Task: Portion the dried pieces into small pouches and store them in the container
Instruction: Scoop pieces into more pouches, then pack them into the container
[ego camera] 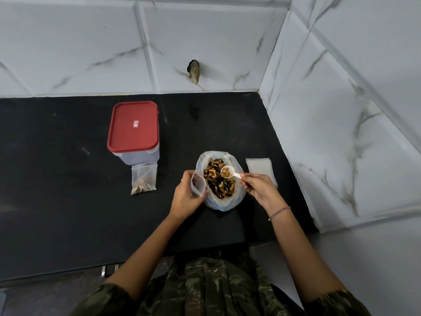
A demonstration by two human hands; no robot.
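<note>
Head view, finding one: the left hand point(186, 197) grips a small clear pouch point(197, 184), fingers curled round its body, with the mouth held open toward the right hand point(258, 187). A few dark bits already lie inside. The right hand pinches the handle of a white plastic spoon point(227, 172) between thumb and fingertips. The loaded bowl hangs over the open plastic bag point(227, 206) of dried pieces point(219, 185), just beyond the right fingertips and just beside the pouch mouth, not yet over it.

Finding two: a filled pouch point(144, 179) lies flat on the black countertop point(68, 179), well out past the left knuckles. It lies against or just short of the clear container point(141, 156), whose red lid point(133, 126) is on. A stack of empty pouches point(259, 167) lies just beyond the right fingers, partly hidden by that hand.

Risks, as judged:
- The pouch mouth is narrow against the spoon bowl. A hasty tip would likely drop pieces over the left fingers onto the countertop.
- The pouch film looks limp. If the left fingers slacken, the mouth may close as the spoon arrives.
- The pinch sits far back on the handle, so a wobble could shed the heaped load. Over the bag that does no harm, but past its rim it is waste.
- The bag stands loosely between both hands, and a knock from either wrist could slump it.
- The container stays unusable until its lid comes off.
</note>
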